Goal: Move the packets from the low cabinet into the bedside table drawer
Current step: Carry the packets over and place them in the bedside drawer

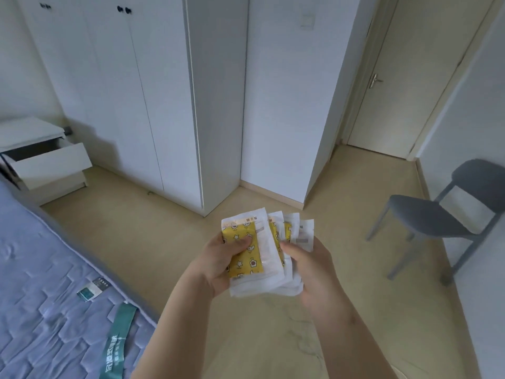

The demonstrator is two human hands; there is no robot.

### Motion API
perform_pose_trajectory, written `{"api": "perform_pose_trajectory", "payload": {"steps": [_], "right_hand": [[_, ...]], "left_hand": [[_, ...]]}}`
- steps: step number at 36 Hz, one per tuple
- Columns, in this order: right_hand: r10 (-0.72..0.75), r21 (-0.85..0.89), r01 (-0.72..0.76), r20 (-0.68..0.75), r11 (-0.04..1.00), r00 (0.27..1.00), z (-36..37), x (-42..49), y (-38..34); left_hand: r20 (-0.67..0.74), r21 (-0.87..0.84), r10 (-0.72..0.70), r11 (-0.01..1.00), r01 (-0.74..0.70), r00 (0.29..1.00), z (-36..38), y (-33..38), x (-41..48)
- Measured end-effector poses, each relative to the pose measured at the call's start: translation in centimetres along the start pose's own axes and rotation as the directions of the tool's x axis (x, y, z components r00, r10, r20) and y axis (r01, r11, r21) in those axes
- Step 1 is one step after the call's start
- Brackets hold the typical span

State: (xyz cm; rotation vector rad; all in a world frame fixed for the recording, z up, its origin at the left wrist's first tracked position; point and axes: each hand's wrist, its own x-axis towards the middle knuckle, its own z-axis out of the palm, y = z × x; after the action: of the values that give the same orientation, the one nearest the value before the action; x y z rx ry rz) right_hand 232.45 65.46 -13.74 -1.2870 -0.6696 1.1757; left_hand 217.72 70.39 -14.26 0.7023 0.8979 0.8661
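A fanned stack of packets sits between both hands, the left hand pinching the front one in a thumb grip, the right hand curled round the rest. The drawer stands open, well apart.

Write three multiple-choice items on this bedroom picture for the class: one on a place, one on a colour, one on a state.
1. Where are the packets?
A. on a shelf
B. in both hands
C. in a bag

2. What colour is the chair?
A. red
B. grey
C. green

3. The drawer is:
A. shut
B. taken out
C. pulled open

Answers:
1 B: the left hand and right hand grip them.
2 B: seat, back and legs are all grey.
3 C: its front stands out from the bedside table, with a dark gap behind.
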Motion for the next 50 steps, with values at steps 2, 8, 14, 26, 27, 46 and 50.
{"api": "perform_pose_trajectory", "payload": {"steps": [2,8,14,26,27,46,50], "right_hand": [[-0.008,-0.004,0.008,0.008,1.0,1.0,2.1,4.0,-1.0],[-0.024,0.031,0.025,-0.017,0.999,1.0,6.3,14.6,-3.5],[0.031,0.081,-0.03,-0.008,0.996,0.999,9.1,25.1,-4.0],[0.139,-0.185,-0.096,0.235,0.978,0.962,18.4,49.8,-6.7],[0.154,-0.206,-0.1,0.265,0.973,0.952,19.9,51.4,-6.7],[0.343,-0.388,-0.116,0.588,0.914,0.733,57.4,68.2,0.0],[0.375,-0.398,-0.143,0.598,0.906,0.708,65.7,70.5,0.7]], "left_hand": [[-0.002,0.008,0.008,1.0,-0.008,1.0,-0.8,2.7,3.6],[0.015,0.018,-0.004,1.0,0.004,1.0,-1.8,9.2,13.6],[-0.041,0.017,0.002,1.0,-0.001,0.999,-3.3,12.8,23.3],[-0.292,-0.059,0.085,0.993,-0.107,0.953,-8.2,22.6,43.0],[-0.322,-0.058,0.1,0.99,-0.125,0.942,-8.9,23.6,44.0],[-0.721,-0.11,0.109,0.957,-0.269,0.684,-38.1,42.6,54.0],[-0.743,-0.115,0.105,0.953,-0.28,0.661,-44.4,47.5,55.6]]}}
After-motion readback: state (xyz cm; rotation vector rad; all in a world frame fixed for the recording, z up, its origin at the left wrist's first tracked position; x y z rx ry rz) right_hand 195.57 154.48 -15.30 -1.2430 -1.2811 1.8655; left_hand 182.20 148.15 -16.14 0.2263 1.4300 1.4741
